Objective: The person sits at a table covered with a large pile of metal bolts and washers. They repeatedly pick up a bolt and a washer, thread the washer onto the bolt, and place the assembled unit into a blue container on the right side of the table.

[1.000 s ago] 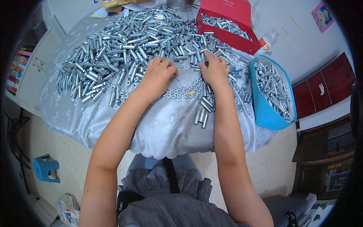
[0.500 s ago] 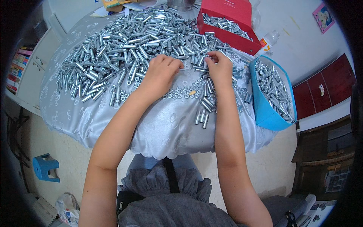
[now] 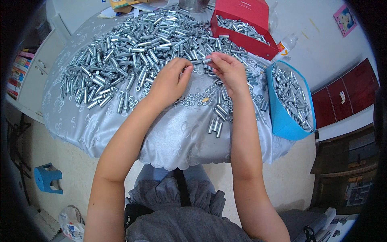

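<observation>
Cylinder [image 3: 207,61] in grip, right hand [image 3: 232,71] has moved nearer left hand [image 3: 168,78], whose grip I cannot tell.

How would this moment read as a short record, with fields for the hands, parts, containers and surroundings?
Left hand: fingers curled; whether it grips a part is unclear
Right hand: pinches a silvery metal cylinder
Loose parts: wide heap of metal cylinders; small metal rings nearer the person, a yellowish piece beside them
Containers: open red box and blue bin, both holding metal parts
Surface: silvery-grey tablecloth
Nearby: bottle beyond the bin; blue stool on the floor, left
</observation>
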A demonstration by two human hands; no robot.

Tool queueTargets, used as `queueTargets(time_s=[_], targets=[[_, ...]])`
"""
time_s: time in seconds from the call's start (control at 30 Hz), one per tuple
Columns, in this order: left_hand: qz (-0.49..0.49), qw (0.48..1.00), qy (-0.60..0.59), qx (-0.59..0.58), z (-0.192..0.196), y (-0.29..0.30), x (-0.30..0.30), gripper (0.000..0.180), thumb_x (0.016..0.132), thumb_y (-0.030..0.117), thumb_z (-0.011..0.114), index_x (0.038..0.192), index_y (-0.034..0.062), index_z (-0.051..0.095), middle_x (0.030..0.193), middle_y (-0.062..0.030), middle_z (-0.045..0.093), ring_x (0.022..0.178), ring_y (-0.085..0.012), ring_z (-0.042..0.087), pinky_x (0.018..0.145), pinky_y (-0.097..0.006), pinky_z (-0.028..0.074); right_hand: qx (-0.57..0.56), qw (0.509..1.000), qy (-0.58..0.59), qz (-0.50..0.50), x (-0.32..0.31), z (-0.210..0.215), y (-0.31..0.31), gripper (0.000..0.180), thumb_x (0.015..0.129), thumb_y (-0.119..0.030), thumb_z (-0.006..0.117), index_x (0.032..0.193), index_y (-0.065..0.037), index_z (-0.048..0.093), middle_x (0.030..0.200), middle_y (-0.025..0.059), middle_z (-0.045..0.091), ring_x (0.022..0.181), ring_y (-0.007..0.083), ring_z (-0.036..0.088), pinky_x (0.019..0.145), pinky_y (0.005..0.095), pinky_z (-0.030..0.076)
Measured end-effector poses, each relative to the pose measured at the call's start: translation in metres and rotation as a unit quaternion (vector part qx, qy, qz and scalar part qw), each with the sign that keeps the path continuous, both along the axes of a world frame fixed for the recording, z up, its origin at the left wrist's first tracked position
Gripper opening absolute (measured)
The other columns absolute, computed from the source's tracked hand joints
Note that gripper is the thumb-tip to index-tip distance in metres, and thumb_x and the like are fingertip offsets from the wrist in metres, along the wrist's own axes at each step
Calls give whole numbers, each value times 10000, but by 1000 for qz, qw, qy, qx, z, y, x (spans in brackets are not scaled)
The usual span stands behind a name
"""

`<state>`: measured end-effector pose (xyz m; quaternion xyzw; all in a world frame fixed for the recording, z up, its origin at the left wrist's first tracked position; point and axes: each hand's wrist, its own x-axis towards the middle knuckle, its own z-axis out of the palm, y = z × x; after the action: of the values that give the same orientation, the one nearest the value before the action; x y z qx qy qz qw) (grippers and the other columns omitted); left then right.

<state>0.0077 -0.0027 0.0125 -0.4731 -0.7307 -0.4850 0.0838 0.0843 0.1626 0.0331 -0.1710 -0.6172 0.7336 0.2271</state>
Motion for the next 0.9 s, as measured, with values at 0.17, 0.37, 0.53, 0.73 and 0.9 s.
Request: queueTargets(time_s=[0.17, 0.37, 0.53, 0.73, 0.9], targets=[[4, 999, -43, 8, 2, 0, 1, 166, 858, 152, 543, 915, -2, 567, 823, -96, 555, 680, -161, 540, 614, -261, 430, -5, 999, -11, 38, -2, -1, -10, 205, 813, -146, 621, 959, -1, 616, 860, 52, 654, 702, 73, 580, 611, 181, 440], [-25, 989, -137, 49, -4, 3, -3, 166, 841, 161, 587, 896, 5, 574, 765, -42, 568, 697, -94, 521, 622, -231, 420, -9, 999, -15, 39, -2, 0, -18, 196, 808, -143, 634, 943, -4, 612, 861, 58, 653, 713, 73, 584, 593, 174, 443], [-31, 983, -174, 40, -4, 2, -5, 187, 871, 206, 549, 858, 20, 560, 700, 5, 514, 655, -61, 454, 587, -211, 377, -3, 999, -12, 45, -3, 0, -21, 185, 806, -144, 637, 926, -5, 609, 859, 64, 652, 730, 80, 592, 608, 178, 446], [-18, 977, -206, 51, -5, 3, -4, 227, 899, 248, 502, 864, 26, 537, 686, 14, 466, 632, -54, 402, 548, -210, 338, 36, 997, -7, 64, -3, -1, -25, 212, 808, -145, 634, 973, -16, 597, 864, 46, 645, 745, 80, 595, 655, 188, 461], [-22, 955, -291, 52, -6, 3, -9, 310, 896, 298, 484, 956, -5, 502, 787, -63, 532, 718, -116, 484, 643, -248, 405, 17, 998, 21, 65, -4, -4, -39, 240, 793, -106, 648, 987, 11, 568, 868, 71, 638, 759, 101, 602, 688, 201, 485]])
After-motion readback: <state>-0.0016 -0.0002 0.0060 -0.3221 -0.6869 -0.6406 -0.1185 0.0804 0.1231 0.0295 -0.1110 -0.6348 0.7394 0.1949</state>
